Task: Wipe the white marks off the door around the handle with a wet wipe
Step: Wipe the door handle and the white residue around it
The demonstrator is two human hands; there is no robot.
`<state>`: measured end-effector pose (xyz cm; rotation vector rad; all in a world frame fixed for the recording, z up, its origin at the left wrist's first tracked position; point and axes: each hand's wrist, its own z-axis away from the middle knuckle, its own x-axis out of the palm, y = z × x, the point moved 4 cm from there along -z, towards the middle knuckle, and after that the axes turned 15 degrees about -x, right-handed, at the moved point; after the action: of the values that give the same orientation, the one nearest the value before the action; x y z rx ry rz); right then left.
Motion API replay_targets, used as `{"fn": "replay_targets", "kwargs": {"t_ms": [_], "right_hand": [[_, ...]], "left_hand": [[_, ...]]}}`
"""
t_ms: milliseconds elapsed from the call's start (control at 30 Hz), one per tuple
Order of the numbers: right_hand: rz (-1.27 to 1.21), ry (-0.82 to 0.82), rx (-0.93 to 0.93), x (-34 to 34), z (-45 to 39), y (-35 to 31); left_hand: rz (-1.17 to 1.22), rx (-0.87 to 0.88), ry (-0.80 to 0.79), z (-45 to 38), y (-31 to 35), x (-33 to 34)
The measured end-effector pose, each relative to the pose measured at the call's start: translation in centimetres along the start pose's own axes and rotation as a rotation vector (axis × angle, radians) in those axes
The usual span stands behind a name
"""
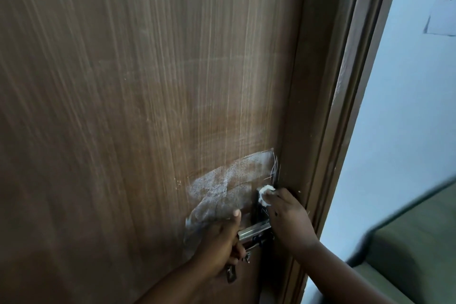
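Note:
A brown wood-grain door (135, 106) fills the view. White powdery marks (229, 180) spread in a band above and left of the metal lever handle (254, 231). My right hand (288, 215) presses a crumpled white wet wipe (265, 194) against the door's right edge, just above the handle. My left hand (222, 242) grips the handle from the left, thumb pointing up over the lower marks. A key or latch piece (231, 275) hangs below my left hand.
The dark brown door frame (345, 106) runs down the right side. Beyond it are a pale wall (407, 106) with a paper sheet (441, 7) stuck on it, and a dark-edged grey surface (407, 242) at the lower right.

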<state>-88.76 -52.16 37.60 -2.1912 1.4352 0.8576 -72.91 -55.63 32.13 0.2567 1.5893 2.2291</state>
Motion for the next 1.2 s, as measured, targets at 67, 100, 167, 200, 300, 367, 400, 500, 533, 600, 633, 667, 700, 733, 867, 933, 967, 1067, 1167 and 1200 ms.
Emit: {"fn": "replay_targets", "kwargs": {"t_ms": [67,100,167,200,300,367,400,500,533,600,633,667,700,733,867,933,967,1067,1167,1200], "right_hand": [[-0.067,-0.131,0.001,0.9,0.6,0.5],[-0.09,-0.191,0.015,1.4,0.9,0.9],[-0.112,-0.281,0.038,1.8,0.9,1.3],[-0.122,-0.299,0.061,1.6,0.5,1.4],[-0.049,-0.337,-0.028,0.2,-1.0,1.4],[-0.161,-0.355,0.022,0.0,-1.0,1.7],[-0.199,-0.313,0.072,-0.1,-0.9,2.0],[-0.207,-0.267,0.058,0.8,-0.4,1.9],[-0.201,-0.298,0.044,1.2,0.0,1.8],[-0.178,-0.357,0.014,1.4,0.6,1.4],[-0.159,-0.381,0.013,1.3,0.7,1.4],[-0.141,-0.395,0.017,1.0,0.6,1.4],[-0.124,-0.402,0.02,0.6,0.0,1.5],[-0.13,-0.458,0.045,0.7,-0.6,1.9],[-0.187,-0.778,0.093,1.0,-2.7,2.7],[-0.207,-0.844,0.088,0.6,-3.0,3.2],[-0.237,-0.839,0.099,0.2,-3.1,3.4],[-0.272,-0.707,0.14,-0.5,-3.0,3.6],[-0.252,-0.715,0.037,1.3,-1.6,3.0],[-0.226,-0.702,0.019,1.7,-1.2,3.0]], "left_hand": [[-0.004,-0.018,0.009,-0.1,0.1,-0.1],[0.002,-0.031,0.013,0.0,0.2,-0.1],[0.026,-0.055,0.019,-0.1,0.1,-0.1],[0.039,-0.064,0.02,-0.1,0.1,0.0],[0.075,-0.088,0.017,0.0,0.2,0.0],[0.082,-0.095,0.023,0.1,0.2,0.1],[0.083,-0.097,0.023,0.1,0.2,0.1],[0.093,-0.106,0.014,0.3,0.2,0.1],[0.097,-0.108,0.01,0.4,0.3,0.1],[0.103,-0.116,0.003,0.6,0.3,0.1],[0.104,-0.12,0.0,0.7,0.4,0.2],[0.102,-0.12,-0.004,0.7,0.4,0.1],[0.098,-0.119,-0.008,0.8,0.5,0.1],[0.09,-0.119,-0.007,0.8,0.5,0.1],[0.089,-0.12,0.0,1.1,0.4,0.1],[0.094,-0.124,0.002,1.2,0.4,0.2],[0.095,-0.125,0.0,1.2,0.4,0.2],[0.1,-0.123,-0.017,1.2,0.3,0.2],[0.099,-0.111,-0.02,1.3,0.3,0.2],[0.096,-0.108,-0.022,1.4,0.3,0.2]]}}
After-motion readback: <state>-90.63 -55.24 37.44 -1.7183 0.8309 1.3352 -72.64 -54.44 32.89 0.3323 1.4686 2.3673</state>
